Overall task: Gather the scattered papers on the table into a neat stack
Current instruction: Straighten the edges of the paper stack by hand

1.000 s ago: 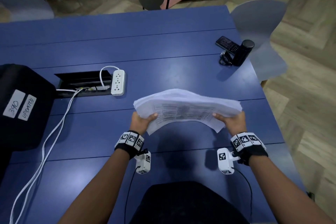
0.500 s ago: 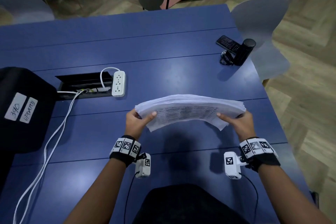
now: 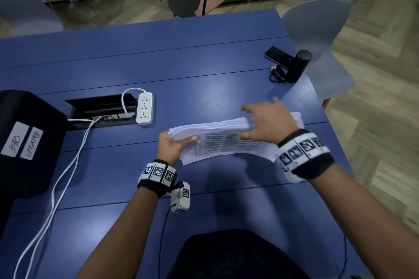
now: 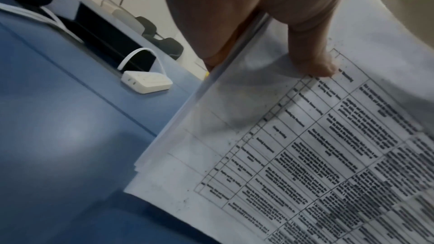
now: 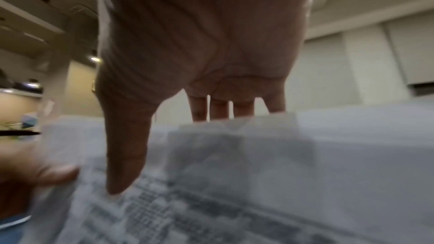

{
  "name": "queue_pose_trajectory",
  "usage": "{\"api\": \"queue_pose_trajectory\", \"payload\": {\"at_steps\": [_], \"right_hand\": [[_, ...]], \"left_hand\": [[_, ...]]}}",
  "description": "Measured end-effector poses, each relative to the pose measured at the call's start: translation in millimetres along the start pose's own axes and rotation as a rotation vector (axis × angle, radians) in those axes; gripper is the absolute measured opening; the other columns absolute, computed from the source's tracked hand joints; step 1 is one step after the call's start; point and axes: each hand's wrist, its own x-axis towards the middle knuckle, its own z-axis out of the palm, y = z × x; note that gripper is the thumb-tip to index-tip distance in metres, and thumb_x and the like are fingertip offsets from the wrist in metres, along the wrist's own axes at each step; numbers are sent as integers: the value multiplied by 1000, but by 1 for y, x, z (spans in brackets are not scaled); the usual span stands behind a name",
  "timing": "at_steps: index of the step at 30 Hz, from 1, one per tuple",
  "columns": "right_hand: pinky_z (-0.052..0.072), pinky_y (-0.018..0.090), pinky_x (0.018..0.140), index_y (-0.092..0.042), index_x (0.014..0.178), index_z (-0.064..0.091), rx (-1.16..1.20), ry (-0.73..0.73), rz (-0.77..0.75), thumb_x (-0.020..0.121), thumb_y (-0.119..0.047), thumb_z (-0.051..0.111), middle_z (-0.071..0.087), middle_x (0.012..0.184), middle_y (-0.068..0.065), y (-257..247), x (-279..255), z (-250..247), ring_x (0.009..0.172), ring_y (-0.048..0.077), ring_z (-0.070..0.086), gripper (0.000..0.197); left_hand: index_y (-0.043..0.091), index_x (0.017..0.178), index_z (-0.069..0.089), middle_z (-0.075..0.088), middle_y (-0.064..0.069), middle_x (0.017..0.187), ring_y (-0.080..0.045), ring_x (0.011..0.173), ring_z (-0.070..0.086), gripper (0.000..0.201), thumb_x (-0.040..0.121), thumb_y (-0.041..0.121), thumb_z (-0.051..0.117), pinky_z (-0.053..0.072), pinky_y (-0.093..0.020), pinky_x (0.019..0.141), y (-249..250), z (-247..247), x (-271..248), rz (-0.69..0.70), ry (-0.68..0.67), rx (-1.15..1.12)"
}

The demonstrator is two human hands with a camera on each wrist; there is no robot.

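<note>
A thick stack of white papers [image 3: 217, 145] with a printed table on its near face hangs bowed over the blue table [image 3: 204, 70], in front of me. My left hand [image 3: 179, 142] grips the stack's left end, thumb [image 4: 314, 58] pressed on the printed sheet [image 4: 305, 155]. My right hand [image 3: 260, 120] lies over the stack's upper edge near the right end, fingers spread and straight. In the right wrist view its thumb [image 5: 124, 164] touches the blurred printed face [image 5: 234, 192] and the other fingers reach behind the edge. Whether the stack's lower edge touches the table, I cannot tell.
A white power strip [image 3: 145, 108] and a cable slot [image 3: 102, 108] lie left of the stack, with white cables [image 3: 68, 165] trailing toward me. A black labelled case [image 3: 22, 142] stands at far left. A phone [image 3: 277, 56], black bottle [image 3: 298, 67] and keys [image 3: 275, 75] sit at the right edge.
My right hand let go of the stack's right end and moved up and left over its top edge, fingers now spread. The left hand keeps its grip on the left end.
</note>
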Motion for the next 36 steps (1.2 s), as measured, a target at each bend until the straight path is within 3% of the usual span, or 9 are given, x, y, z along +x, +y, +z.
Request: {"api": "queue_pose_trajectory", "payload": {"at_steps": [6,10,12,17,20,26,29,33,36], "right_hand": [[46,35,73,-22,105,66,-47,-61,-131,84,-45,62,67,101,12,-32,25,6,96,33,63,31],[43,34,66,-15,93,74,145,146,-26,80,-45,72,69,80,15,-6,12,-11,82,31,64,33],[42,35,59,-4,79,73,465,253,52,70,-43,81,60,62,14,11,3,-20,65,20,57,41],[59,38,75,2,83,73,1270,354,17,59,-34,83,76,86,6,13,-8,-21,82,19,71,44],[57,28,80,-17,85,73,1448,471,18,65,-18,81,75,82,-15,3,-12,-17,83,8,70,22],[55,20,75,-21,74,72,1586,678,2,77,4,74,73,80,-20,-4,-29,-13,81,-2,68,25],[55,20,75,-22,78,72,1559,590,59,78,2,74,74,82,-18,-6,-32,15,83,1,69,25],[59,33,81,-12,92,70,1533,284,220,66,-2,81,76,84,-13,0,-39,66,83,4,71,30],[56,32,79,-12,92,71,1567,280,211,61,0,83,76,88,-6,7,-42,70,85,10,72,35]], "left_hand": [[11,88,72,75,3,80,-9,74,70,27,70,-7,78,56,-24,71,26,13,2,107,-76,54],[28,137,43,51,3,141,-5,129,47,88,61,18,87,36,-19,107,17,-22,12,143,77,133],[30,142,33,40,3,149,-8,136,39,105,52,35,88,29,-29,115,15,-35,12,68,64,55],[14,122,51,69,5,113,-7,106,64,99,41,52,92,51,-31,96,45,-10,6,-46,-176,-65],[11,112,60,73,2,105,-15,104,67,63,57,19,89,47,-46,100,75,16,8,5,-92,-123],[18,109,46,61,-2,116,-13,108,61,59,66,26,87,51,-31,94,97,39,9,145,118,-47],[12,112,52,65,-5,115,-18,106,65,62,65,31,88,55,-34,89,69,40,3,68,77,30],[8,95,69,75,1,92,-16,89,72,28,71,-1,80,55,-34,78,24,33,-14,-46,-65,35],[7,90,70,76,0,87,-15,83,72,26,69,-5,80,57,-31,73,29,32,-24,-14,-90,-50]]}}
